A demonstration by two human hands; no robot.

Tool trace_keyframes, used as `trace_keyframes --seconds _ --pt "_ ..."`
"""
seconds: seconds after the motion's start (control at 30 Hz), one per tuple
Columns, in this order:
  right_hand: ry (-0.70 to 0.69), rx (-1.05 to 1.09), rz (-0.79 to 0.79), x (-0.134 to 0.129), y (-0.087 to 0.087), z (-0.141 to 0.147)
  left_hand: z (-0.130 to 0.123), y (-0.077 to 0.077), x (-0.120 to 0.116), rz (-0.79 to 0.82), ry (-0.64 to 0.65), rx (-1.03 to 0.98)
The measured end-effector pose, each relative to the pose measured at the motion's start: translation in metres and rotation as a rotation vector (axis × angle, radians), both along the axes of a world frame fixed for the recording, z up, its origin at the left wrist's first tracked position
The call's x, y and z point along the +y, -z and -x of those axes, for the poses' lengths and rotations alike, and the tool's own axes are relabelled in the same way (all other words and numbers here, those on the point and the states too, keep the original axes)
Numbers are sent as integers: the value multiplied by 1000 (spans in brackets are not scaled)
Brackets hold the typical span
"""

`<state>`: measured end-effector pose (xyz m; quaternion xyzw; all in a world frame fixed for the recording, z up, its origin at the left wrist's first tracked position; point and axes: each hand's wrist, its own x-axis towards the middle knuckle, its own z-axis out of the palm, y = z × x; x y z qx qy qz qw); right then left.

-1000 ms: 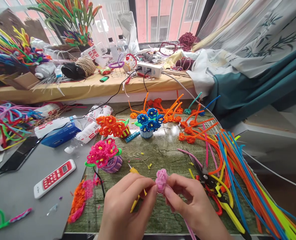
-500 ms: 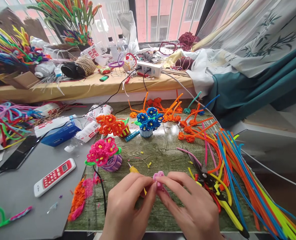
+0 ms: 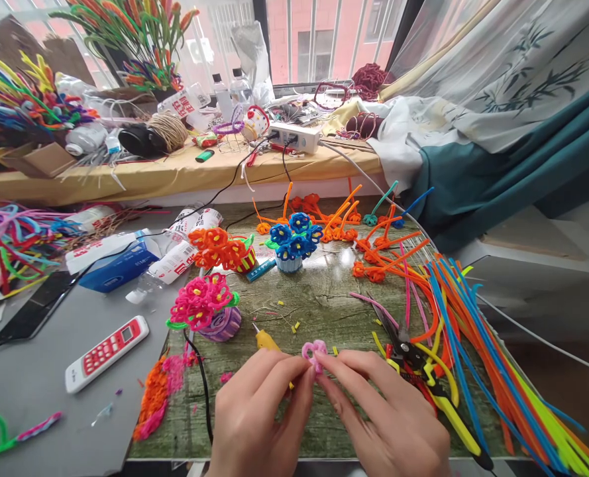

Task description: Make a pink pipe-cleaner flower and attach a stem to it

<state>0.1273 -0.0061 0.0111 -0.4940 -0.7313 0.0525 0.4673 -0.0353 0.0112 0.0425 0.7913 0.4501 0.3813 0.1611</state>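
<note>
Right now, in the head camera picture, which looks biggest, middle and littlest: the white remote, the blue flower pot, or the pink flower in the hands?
1. White remote, largest.
2. Blue flower pot, though it sits farther away.
3. Pink flower, smallest, despite being nearest.

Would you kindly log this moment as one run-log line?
left hand: pinching pink pipe-cleaner flower | right hand: pinching same flower | beside: scissors, yellow tool | surface: green mat

bare green mat (image 3: 324, 301) ahead of hands, between pink flower pot (image 3: 209, 311) and scissors (image 3: 413, 361)
</note>
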Motion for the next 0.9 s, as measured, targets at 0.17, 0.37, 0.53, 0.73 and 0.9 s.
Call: trace_keyframes --seconds 0.17,0.37,0.53,0.73,0.9 --pt "98 -94 -41 -3 -2 3 -4 3 -2 -19 -5 14" --pt "174 -138 -59 -4 2 9 -10 8 -3 -69 -33 12" --pt "197 -79 -37 -3 3 11 -14 10 -5 -134 -67 1" --pt "214 -55 -38 -5 6 12 -12 8 -6 -151 -34 -25" --pt "241 -64 -61 -5 7 12 -12 6 -8 -157 -39 12"
